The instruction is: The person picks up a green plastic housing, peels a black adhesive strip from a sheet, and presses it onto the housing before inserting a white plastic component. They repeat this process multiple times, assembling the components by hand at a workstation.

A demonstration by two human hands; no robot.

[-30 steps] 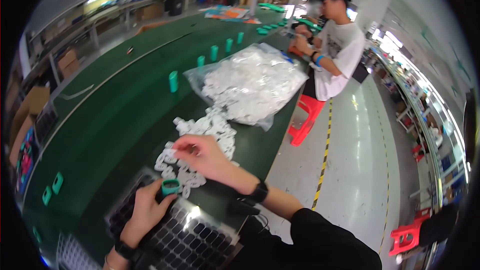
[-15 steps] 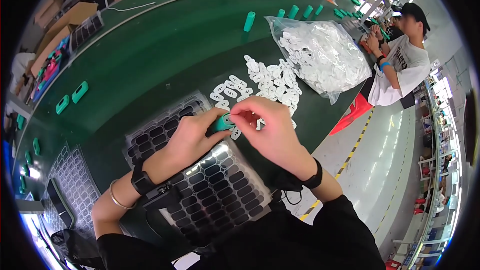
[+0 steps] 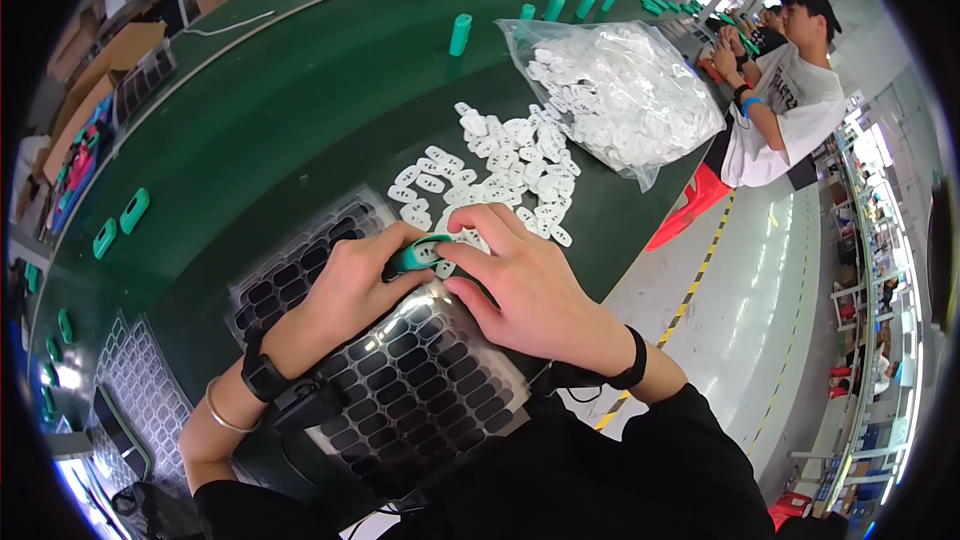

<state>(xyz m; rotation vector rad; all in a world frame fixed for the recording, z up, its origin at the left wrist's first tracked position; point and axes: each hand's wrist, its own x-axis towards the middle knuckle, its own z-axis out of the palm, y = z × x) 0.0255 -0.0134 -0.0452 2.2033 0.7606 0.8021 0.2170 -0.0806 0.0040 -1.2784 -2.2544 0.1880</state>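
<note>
ok so rn the l hand (image 3: 350, 278) has the green case (image 3: 408, 259), clamped btwn thumb and fingers, w/ the case poking out past the fingertips toward the r side. its end is tipped up at the camera, and a white oval piece (image 3: 427, 252) w/ small dark holes sits there inside the green rim, just beyond the l grip. r hand (image 3: 525, 280) comes in from the other side, fingertips right on that white piece near the rim, thumb held apart a bit lower. tbh the r fingers cover part of it, so can't tell if they're pinching the piece or just pressing on it. both hands are over the table (image 3: 290, 125), w/ sheets of dark ovals (image 3: 430, 370) lying under/next to them. just past the hands there's a pile of loose white pieces (image 3: 515, 160), then a clear bag (image 3: 630, 90) stuffed w/ more of the same. a row of upright cases (image 3: 461, 35) stands beyond the pile, near the bag, & 2 flat-lying cases (image 3: 134, 210) are well off to the l. co-worker (image 3: 790, 90) in a white tee is at the far r edge of the table, past the bag.
</note>
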